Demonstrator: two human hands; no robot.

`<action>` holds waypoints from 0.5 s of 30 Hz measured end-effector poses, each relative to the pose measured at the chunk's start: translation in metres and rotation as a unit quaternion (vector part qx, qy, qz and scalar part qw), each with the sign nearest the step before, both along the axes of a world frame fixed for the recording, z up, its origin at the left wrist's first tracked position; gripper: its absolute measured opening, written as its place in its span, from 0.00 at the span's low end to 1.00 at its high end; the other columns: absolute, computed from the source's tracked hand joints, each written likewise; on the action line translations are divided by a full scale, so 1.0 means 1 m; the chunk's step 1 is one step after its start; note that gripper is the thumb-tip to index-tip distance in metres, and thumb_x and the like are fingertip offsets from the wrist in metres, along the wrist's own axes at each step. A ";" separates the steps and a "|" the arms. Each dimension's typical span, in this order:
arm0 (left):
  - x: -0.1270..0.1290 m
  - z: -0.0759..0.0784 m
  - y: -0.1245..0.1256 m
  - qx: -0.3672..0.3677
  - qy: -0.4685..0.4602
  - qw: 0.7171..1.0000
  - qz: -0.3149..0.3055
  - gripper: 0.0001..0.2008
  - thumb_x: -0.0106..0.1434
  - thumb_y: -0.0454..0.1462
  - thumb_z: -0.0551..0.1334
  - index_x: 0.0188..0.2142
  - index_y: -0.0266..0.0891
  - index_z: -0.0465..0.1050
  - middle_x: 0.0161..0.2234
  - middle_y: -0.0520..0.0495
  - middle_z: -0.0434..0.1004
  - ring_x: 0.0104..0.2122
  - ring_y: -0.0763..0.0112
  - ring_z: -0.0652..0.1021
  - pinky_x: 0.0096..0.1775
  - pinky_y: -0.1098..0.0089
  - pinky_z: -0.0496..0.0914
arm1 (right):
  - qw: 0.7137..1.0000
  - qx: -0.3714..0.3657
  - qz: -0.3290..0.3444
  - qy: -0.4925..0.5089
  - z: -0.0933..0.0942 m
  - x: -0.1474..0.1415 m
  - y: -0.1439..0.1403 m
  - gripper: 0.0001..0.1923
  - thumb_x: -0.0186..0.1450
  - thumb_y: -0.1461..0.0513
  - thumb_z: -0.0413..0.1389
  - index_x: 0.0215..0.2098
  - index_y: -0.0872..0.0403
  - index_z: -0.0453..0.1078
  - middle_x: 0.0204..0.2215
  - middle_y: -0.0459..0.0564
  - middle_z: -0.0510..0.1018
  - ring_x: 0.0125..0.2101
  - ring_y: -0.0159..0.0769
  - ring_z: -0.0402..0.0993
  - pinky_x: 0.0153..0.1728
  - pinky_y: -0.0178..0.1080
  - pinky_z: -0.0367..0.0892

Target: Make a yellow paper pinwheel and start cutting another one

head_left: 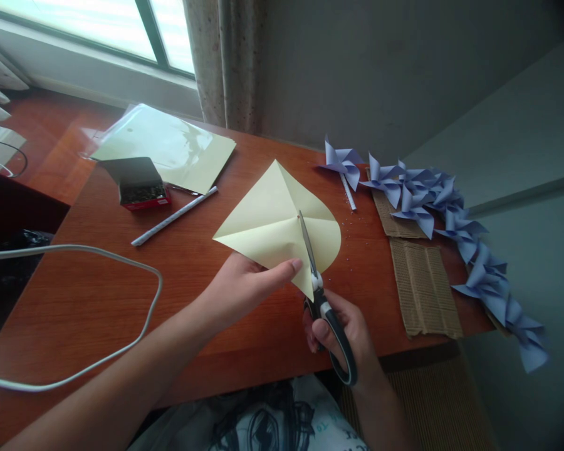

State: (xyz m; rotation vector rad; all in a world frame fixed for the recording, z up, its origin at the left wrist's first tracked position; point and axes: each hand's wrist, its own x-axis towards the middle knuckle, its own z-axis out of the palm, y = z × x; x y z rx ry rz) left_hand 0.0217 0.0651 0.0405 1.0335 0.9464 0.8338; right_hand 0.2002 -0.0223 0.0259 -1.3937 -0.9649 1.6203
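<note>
Center of frame, above the bench (98, 300): pale yellow paper (267, 219), creased. Left hand (244, 285) clamped on its lower edge. Right hand (343, 329) closed around black-handled scissors (322, 294), blades along the crease. Right side: row of blue pinwheels (451, 219) beside cardboard strips (423, 282).

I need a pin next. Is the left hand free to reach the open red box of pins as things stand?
Probably not yet: the left hand is pinching the yellow paper that the scissors are cutting. The tabletop toward the red box looks unobstructed apart from a paper stick.
</note>
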 end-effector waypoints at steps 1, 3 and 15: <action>0.000 0.000 0.000 0.001 0.003 1.000 -0.001 0.09 0.61 0.41 0.67 0.36 0.37 0.79 0.35 0.46 0.84 0.36 0.63 0.82 0.35 0.71 0.74 | 1.000 0.002 -0.001 -0.002 0.000 0.000 0.000 0.27 0.57 0.44 0.67 0.42 0.55 0.73 0.23 0.43 0.68 0.20 0.28 0.61 0.21 0.33 0.57; 0.000 -0.001 0.000 0.004 0.009 1.000 -0.002 0.10 0.61 0.42 0.68 0.36 0.37 0.79 0.36 0.45 0.85 0.35 0.62 0.82 0.35 0.71 0.74 | 1.000 0.007 0.000 -0.005 0.001 -0.001 0.001 0.25 0.57 0.43 0.66 0.36 0.54 0.71 0.23 0.42 0.68 0.20 0.28 0.61 0.21 0.33 0.57; 0.000 -0.001 0.001 0.000 -0.032 0.999 -0.012 0.09 0.63 0.40 0.68 0.39 0.37 0.80 0.37 0.46 0.85 0.38 0.63 0.82 0.38 0.72 0.74 | 1.000 0.012 0.008 0.001 0.002 -0.003 0.002 0.21 0.60 0.45 0.65 0.34 0.54 0.70 0.23 0.43 0.68 0.21 0.28 0.62 0.21 0.33 0.58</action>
